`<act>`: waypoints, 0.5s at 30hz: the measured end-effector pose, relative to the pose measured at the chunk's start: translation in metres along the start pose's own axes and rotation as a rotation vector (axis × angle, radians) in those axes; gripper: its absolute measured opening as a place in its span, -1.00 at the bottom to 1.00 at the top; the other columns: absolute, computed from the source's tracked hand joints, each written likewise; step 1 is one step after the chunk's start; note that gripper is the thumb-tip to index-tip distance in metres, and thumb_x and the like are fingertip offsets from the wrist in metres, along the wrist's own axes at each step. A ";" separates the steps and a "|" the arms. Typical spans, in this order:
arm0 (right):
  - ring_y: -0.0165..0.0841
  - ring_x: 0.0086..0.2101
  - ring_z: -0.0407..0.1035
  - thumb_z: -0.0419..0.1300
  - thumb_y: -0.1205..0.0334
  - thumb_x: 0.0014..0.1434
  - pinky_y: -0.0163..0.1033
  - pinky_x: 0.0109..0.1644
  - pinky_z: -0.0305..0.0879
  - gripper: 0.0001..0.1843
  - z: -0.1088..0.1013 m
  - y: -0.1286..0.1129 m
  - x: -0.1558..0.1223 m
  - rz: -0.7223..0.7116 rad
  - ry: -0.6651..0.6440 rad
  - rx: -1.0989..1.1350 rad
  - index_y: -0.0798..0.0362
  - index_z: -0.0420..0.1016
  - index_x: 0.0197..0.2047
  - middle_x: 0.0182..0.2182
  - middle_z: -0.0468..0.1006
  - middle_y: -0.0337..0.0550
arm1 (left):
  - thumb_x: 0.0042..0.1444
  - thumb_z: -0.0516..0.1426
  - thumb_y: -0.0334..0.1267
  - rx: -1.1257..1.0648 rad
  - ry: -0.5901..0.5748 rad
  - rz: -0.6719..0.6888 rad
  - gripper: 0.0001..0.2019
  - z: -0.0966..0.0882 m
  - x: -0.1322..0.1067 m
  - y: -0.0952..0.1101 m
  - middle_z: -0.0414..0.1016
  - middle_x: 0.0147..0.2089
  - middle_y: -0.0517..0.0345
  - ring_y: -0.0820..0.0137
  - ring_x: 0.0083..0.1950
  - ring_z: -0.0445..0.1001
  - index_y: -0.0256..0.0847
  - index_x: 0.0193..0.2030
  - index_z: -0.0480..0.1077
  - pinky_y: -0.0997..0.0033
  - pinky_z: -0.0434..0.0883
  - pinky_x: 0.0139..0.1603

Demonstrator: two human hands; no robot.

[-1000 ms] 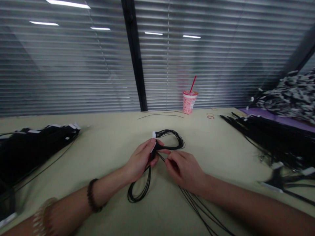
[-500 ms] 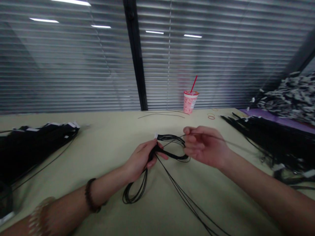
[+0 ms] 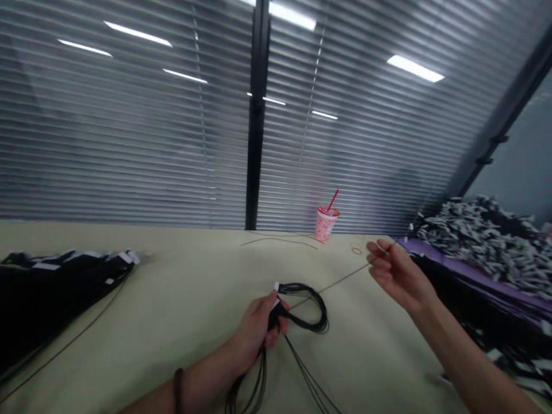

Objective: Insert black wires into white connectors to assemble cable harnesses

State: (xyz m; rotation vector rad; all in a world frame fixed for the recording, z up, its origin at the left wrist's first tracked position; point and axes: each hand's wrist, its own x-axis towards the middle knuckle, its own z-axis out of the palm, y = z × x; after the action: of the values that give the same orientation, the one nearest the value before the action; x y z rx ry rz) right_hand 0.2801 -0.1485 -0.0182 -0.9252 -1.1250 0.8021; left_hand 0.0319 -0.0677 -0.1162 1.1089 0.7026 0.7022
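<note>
My left hand [image 3: 259, 325] grips a looped bundle of thin black cables [image 3: 317, 305] above the table, near the middle. A small white connector [image 3: 276, 286] sticks up by the thumb. One loop of the bundle reaches right; more strands hang down below the hand and leave the bottom edge. Up and to the right, my right hand [image 3: 399, 273] pinches a single thin dark wire [image 3: 345, 278], which runs taut and slanting from the bundle to its fingertips. The palm of the right hand faces partly toward me.
Black cable piles with white ends lie on the table [image 3: 172, 282]: a left pile [image 3: 52, 310] and a right pile [image 3: 466, 287]. A heap of white-tipped pieces [image 3: 478, 241] rises behind. A pink cup [image 3: 325, 224] with a straw stands before the blinds, near rubber bands [image 3: 356, 249] and loose wires [image 3: 280, 240].
My right hand has moved right, away from the bundle, drawing the wire out into a longer straight line. The left hand still holds the bundle. The camera view has tilted upward.
</note>
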 end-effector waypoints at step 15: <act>-0.56 -0.67 0.11 0.03 0.40 -0.08 -0.46 -0.62 -0.02 -0.86 0.134 0.083 -0.057 0.037 -0.054 -0.773 0.17 0.35 -0.59 -0.72 0.28 -0.28 | 0.04 -0.06 0.06 0.108 0.003 -0.056 -0.58 -0.021 -0.025 0.008 0.18 -0.78 0.30 0.62 -0.79 0.06 -0.28 -0.54 0.30 0.66 -0.05 -0.79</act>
State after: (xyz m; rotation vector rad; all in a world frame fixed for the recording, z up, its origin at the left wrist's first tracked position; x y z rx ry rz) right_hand 0.1305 -0.1390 -0.0937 -1.5684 -1.5024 0.4063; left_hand -0.0011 -0.0738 -0.1111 1.1822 0.7783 0.6242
